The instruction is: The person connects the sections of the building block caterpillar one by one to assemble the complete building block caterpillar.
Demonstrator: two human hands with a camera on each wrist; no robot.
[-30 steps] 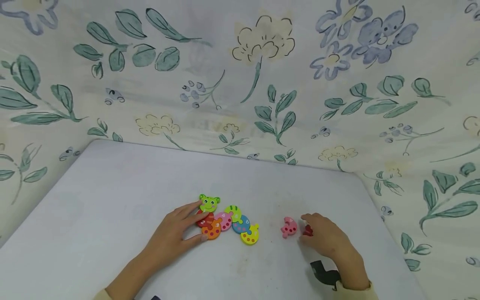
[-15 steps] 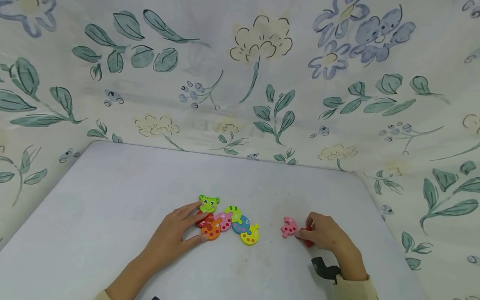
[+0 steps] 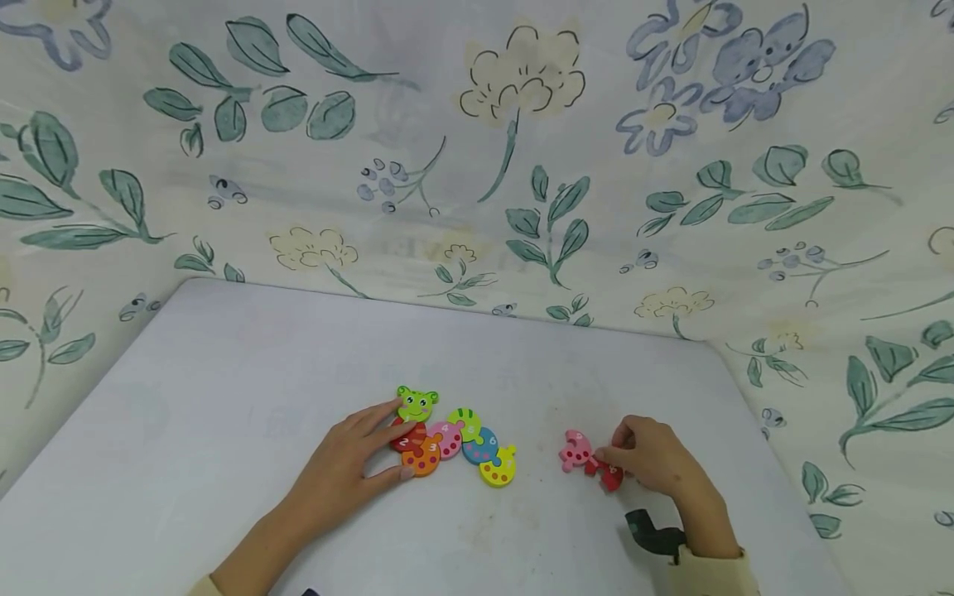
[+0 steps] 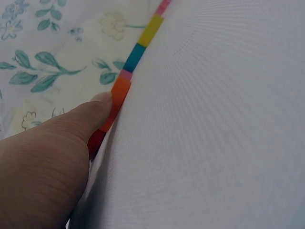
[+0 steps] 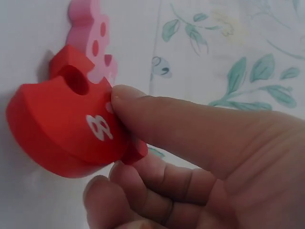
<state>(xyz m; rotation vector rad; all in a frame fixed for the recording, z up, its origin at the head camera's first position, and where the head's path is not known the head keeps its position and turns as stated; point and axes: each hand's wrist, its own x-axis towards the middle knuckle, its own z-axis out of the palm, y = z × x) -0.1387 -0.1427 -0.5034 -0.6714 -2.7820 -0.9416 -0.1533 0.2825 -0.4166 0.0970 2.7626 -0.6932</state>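
A chain of colourful caterpillar puzzle pieces (image 3: 445, 439) lies on the white table, with a green smiling head (image 3: 416, 405) at its upper left. My left hand (image 3: 346, 459) holds its left end, the thumb against the edge of the orange piece (image 4: 121, 98) and fingertips over the red piece numbered 2 (image 3: 408, 437) and beside the head. At the right, my right hand (image 3: 656, 455) pinches a red puzzle piece (image 5: 71, 124) marked 8 between thumb and fingers, tilted. A pink puzzle piece with red dots (image 3: 575, 451) lies just left of it; whether the two touch cannot be told.
The white table (image 3: 298, 348) meets a floral-patterned cloth backdrop (image 3: 417, 165) at the back and sides. A black strap-like object (image 3: 652, 534) shows beside my right wrist. Bare table lies between the chain and the pink piece.
My right hand has taken hold of the red piece, which was partly hidden beneath it, and turned it so that more of it shows beside the pink piece. My left hand stays in place.
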